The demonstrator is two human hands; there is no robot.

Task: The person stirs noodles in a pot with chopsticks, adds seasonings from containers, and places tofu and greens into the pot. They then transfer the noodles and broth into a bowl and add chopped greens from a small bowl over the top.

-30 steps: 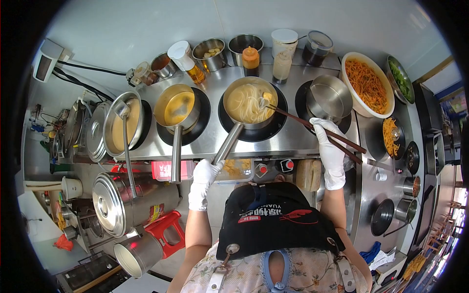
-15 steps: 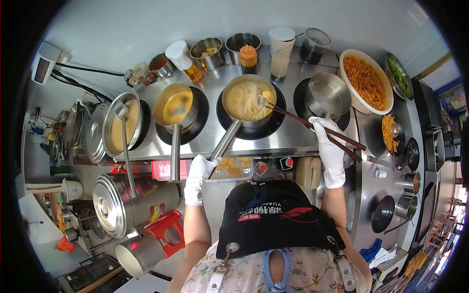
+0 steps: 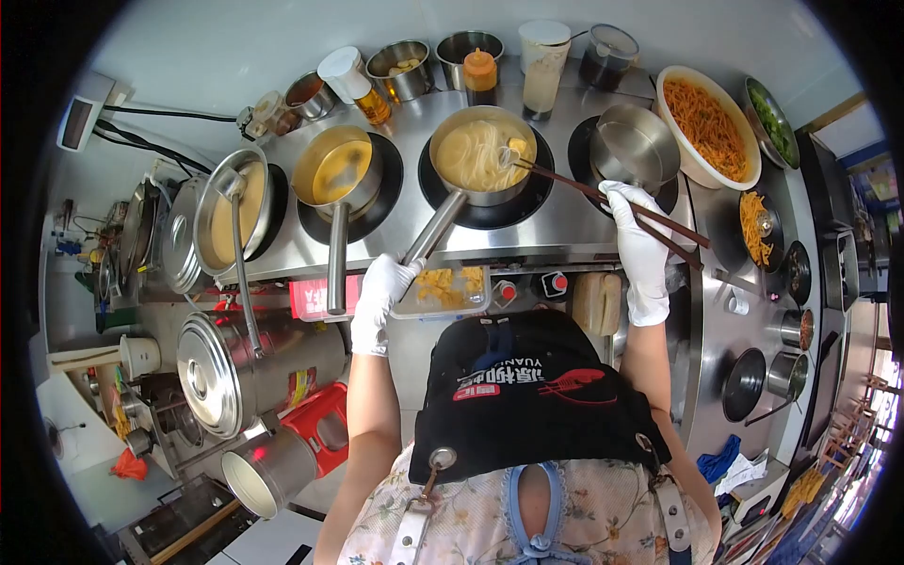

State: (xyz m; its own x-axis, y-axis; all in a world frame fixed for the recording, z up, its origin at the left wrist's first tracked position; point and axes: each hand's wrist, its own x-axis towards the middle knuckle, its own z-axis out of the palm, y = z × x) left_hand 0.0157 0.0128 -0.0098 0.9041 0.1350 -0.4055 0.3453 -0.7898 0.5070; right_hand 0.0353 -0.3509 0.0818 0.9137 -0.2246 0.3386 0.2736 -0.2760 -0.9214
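White gloves cover both hands. My left hand (image 3: 384, 290) is closed around the handle end of the middle saucepan (image 3: 436, 224), which sits on a black burner. Pale noodles (image 3: 471, 155) lie in cloudy broth inside it, with a yellow lump (image 3: 517, 147) at the right side. My right hand (image 3: 637, 226) grips a pair of long dark chopsticks (image 3: 584, 190) above the counter's front edge, right of the pan. Their tips reach over the pan's right rim, by the noodles and the yellow lump. The fingers partly hide the chopsticks' middle.
Left of the noodle pan stands a saucepan of yellow liquid (image 3: 339, 254), then a pan with a ladle (image 3: 247, 282). An uncovered pot (image 3: 636, 146) is to the right, beside a bowl of orange shreds (image 3: 711, 127). Bottles, including an orange-capped one (image 3: 480, 73), line the back.
The whole view has shifted, so the counter appears higher. The chopstick tips stay near the pan's right side, and both hands keep their grips.
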